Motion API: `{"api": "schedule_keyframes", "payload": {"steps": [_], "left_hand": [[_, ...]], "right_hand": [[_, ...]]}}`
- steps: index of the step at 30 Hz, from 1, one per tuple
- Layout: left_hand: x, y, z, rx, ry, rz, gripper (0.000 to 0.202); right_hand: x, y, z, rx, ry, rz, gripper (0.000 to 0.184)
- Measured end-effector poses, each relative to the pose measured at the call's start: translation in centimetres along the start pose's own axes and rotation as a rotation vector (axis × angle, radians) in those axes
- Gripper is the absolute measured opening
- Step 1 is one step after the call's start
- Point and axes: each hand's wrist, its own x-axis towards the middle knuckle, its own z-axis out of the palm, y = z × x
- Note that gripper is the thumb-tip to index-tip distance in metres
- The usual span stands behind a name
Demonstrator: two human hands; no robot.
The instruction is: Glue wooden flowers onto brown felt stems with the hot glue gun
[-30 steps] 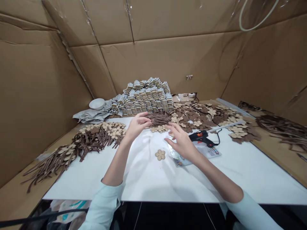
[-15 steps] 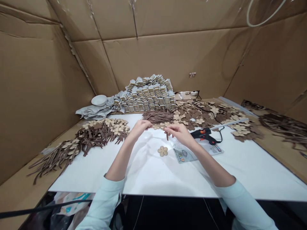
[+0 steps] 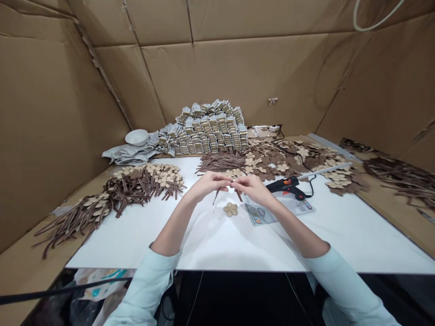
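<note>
Brown strips (image 3: 216, 197) hang from my view of both pinching hands; left hand (image 3: 210, 184) and right hand (image 3: 252, 188) sit narrow, almost meeting; tan flower cutout (image 3: 230, 209) lies just below them; hot glue gun (image 3: 285, 188) rests right of them.

The flower cutout (image 3: 230, 209) is matt wood, the glue gun (image 3: 283, 186) glossy plastic, the counter (image 3: 238, 244) smooth and white, the wall (image 3: 238, 77) matt cardboard.

Left hand (image 3: 209, 184): 1. Right hand (image 3: 253, 189): 1. Brown strip ends (image 3: 216, 197) below hands: 2. Loose wooden flower cutout (image 3: 230, 209): 1. Hot glue gun (image 3: 287, 186): 1. White bowl (image 3: 136, 137): 1. Printed packet (image 3: 260, 214): 1.
</note>
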Motion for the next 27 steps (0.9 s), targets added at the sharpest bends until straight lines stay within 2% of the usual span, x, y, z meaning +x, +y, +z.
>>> {"api": "schedule_keyframes", "payload": {"steps": [7, 11, 14, 17, 22, 27], "left_hand": [[-0.1, -0.4, -0.7, -0.132, -0.046, -0.143, 0.017], [0.0, -0.4, -0.7, -0.121, -0.031, -0.147, 0.016], [0.2, -0.5, -0.8, -0.075, 0.047, -0.107, 0.016], [0.3, -0.7, -0.8, -0.113, 0.108, -0.137, 0.019], [0.5, -0.9, -0.3, -0.239, 0.138, -0.242, 0.024], [0.7, -1.1, 0.2, -0.289, 0.125, -0.218, 0.026]], "right_hand": [[0.0, 0.4, 0.1, -0.083, 0.047, -0.006, 0.026], [0.0, 0.5, 0.3, -0.1, 0.08, 0.001, 0.021], [0.0, 0.6, 0.5, 0.006, 0.127, 0.05, 0.015], [0.1, 0.8, 0.7, 0.14, 0.123, 0.079, 0.012], [0.3, 1.0, 0.8, 0.274, 0.116, 0.116, 0.008], [0.3, 1.1, 0.9, 0.379, 0.089, 0.138, 0.007]]}}
